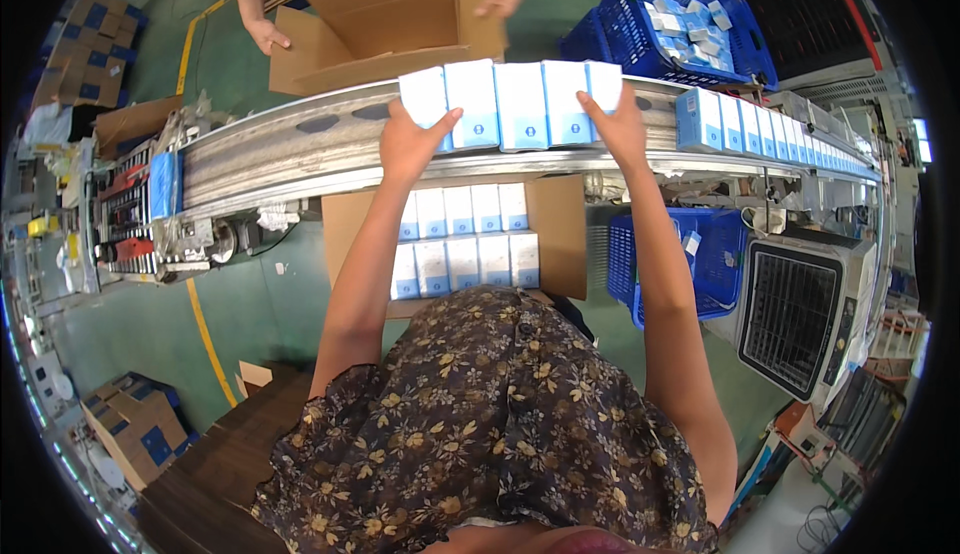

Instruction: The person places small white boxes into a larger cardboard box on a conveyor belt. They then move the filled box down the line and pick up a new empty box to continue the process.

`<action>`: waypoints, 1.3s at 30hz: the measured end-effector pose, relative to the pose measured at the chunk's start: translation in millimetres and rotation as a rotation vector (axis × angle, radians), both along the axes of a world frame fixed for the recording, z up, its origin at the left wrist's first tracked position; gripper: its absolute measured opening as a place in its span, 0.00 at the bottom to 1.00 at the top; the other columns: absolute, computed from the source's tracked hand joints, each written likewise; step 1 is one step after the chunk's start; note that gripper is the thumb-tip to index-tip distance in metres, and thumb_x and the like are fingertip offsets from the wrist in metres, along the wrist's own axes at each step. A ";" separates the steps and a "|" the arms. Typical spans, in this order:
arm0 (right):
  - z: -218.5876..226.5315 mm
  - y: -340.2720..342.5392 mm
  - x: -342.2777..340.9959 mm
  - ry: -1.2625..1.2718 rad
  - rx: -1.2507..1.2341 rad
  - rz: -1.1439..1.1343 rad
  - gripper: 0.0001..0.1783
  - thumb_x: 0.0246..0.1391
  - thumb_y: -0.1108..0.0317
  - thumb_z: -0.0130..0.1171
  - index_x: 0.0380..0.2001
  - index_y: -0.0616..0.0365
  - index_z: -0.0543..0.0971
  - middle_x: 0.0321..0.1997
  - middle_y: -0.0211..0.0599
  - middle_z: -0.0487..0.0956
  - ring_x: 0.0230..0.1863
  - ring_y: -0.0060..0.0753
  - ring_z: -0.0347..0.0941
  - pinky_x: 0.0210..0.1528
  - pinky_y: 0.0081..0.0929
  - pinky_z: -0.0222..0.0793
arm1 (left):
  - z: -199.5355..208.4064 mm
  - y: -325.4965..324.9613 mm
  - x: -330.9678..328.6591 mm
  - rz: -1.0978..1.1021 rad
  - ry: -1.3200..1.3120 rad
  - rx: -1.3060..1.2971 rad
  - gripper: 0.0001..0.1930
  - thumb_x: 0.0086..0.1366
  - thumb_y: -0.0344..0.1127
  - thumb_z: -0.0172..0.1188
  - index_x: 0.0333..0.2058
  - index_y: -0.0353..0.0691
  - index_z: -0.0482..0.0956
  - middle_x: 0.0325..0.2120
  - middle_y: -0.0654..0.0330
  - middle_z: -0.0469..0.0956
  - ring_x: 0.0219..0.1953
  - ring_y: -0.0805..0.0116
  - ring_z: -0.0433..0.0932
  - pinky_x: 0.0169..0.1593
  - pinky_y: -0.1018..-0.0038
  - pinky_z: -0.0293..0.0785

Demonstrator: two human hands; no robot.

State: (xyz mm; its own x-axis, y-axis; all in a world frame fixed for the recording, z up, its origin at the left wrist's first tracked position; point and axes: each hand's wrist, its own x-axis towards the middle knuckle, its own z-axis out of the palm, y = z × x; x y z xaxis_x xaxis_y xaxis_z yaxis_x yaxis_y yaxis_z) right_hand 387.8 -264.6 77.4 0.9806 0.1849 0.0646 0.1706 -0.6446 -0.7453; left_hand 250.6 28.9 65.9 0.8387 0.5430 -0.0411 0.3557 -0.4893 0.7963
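A row of several small white-and-blue cartons point(521, 104) stands side by side on the conveyor belt point(260, 146). My left hand point(412, 144) presses the row's left end, its thumb across the front of the cartons. At the right end my right hand point(618, 126) does the same, so the row is squeezed between both hands. Below the conveyor, close to my body, an open cardboard box point(556, 239) holds two rows of the same kind of cartons point(466, 259).
Across the conveyor, another person's hands point(268, 36) hold an open cardboard box point(390, 24). More cartons point(702, 122) queue on the belt at right. Blue baskets point(640, 14) with loose cartons stand far right; another blue basket point(715, 279) sits near a grey fan unit point(795, 314).
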 end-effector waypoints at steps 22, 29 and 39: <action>-146.2 72.6 -194.3 0.196 -0.597 0.260 0.64 0.46 0.28 0.60 0.65 0.77 0.53 0.60 0.61 0.72 0.56 0.57 0.74 0.54 0.44 0.73 | -225.1 53.6 -212.8 -0.130 0.425 0.425 0.14 0.61 0.47 0.58 0.31 0.43 0.83 0.34 0.53 0.83 0.36 0.52 0.81 0.39 0.56 0.76; -201.6 61.1 -164.2 0.284 -1.114 0.295 0.61 0.55 0.28 0.50 0.66 0.79 0.51 0.62 0.63 0.69 0.58 0.54 0.74 0.52 0.37 0.75 | -177.7 34.5 -193.4 0.071 0.322 0.395 0.19 0.51 0.37 0.66 0.43 0.42 0.75 0.43 0.55 0.77 0.50 0.54 0.76 0.51 0.59 0.73; -113.7 -85.0 -227.1 -0.649 -0.730 0.333 0.43 0.46 0.55 0.68 0.63 0.65 0.66 0.53 0.58 0.75 0.57 0.60 0.69 0.51 0.47 0.71 | -117.6 104.3 -309.9 -0.009 0.406 -0.110 0.44 0.55 0.37 0.68 0.68 0.43 0.53 0.63 0.43 0.62 0.59 0.46 0.70 0.59 0.59 0.69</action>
State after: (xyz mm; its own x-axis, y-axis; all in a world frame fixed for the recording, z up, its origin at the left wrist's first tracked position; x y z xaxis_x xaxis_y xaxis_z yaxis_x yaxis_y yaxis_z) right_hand 160.7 -349.6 -36.3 0.6890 0.6471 0.3263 0.6531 -0.7496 0.1077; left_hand -59.4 133.2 -51.7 0.7471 0.5095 -0.4268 0.6476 -0.4135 0.6400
